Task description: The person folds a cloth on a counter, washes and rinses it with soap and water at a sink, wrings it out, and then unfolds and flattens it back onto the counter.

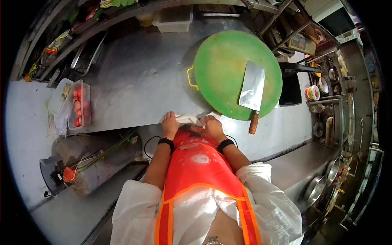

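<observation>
At the near edge of the steel counter, a whitish cloth [187, 118] stretches between my two hands. My left hand [170, 123] is closed on its left end. The other end is in my right hand [213, 126], whose fingers are curled round it. Just beyond my right hand lies a big round green cutting board [222, 73] with a yellow handle [190, 78]. A cleaver [252, 83] rests flat on the board, its wooden handle [253, 123] jutting past the near rim.
The steel counter [134, 77] spreads ahead. On its left stands a plastic tub of tomatoes [78, 107]; at the back, a translucent container [173, 20]. A grey cylinder [94, 159] sits below left. Metal bowls [315, 190] and racks line the right.
</observation>
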### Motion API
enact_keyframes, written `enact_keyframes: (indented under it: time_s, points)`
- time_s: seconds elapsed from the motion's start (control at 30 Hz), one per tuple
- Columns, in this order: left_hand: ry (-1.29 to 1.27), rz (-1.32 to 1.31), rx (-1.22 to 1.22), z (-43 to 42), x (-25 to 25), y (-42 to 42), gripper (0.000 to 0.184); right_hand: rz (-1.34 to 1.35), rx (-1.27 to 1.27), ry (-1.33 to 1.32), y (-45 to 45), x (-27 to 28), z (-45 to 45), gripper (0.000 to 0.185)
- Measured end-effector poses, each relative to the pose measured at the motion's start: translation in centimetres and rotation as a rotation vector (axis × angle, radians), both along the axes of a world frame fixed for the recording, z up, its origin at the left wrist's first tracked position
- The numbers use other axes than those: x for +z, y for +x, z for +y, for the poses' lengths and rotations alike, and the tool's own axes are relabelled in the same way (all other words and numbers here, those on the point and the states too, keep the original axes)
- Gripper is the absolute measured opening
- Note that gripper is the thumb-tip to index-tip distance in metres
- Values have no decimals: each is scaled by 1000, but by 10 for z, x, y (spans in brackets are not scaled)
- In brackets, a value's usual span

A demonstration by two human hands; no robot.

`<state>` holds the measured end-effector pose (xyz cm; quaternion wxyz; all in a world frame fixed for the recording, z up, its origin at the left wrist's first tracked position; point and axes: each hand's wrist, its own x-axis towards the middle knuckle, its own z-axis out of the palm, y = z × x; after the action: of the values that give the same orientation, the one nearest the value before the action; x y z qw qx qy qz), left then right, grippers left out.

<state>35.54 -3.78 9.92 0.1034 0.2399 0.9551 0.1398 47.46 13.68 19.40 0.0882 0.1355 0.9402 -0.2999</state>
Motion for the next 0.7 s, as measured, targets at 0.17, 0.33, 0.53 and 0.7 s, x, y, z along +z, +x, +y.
enact_keyframes:
  time_s: [0.17, 0.33, 0.53, 0.7]
  points:
    - [-48, -83, -78, -9, 12, -11, 31, -214, -197, 183, 7, -12, -4, 49]
    - [-87, -147, -153, 3, 5, -25, 27, -216, -321, 385, 9, -43, -5, 43]
    - [-72, -225, -308, 2, 12, -35, 26, -176, -408, 214, 4, -42, -10, 36]
    - [9, -313, -287, -10, 25, -46, 35, -325, -415, 93, -7, -41, -21, 59]
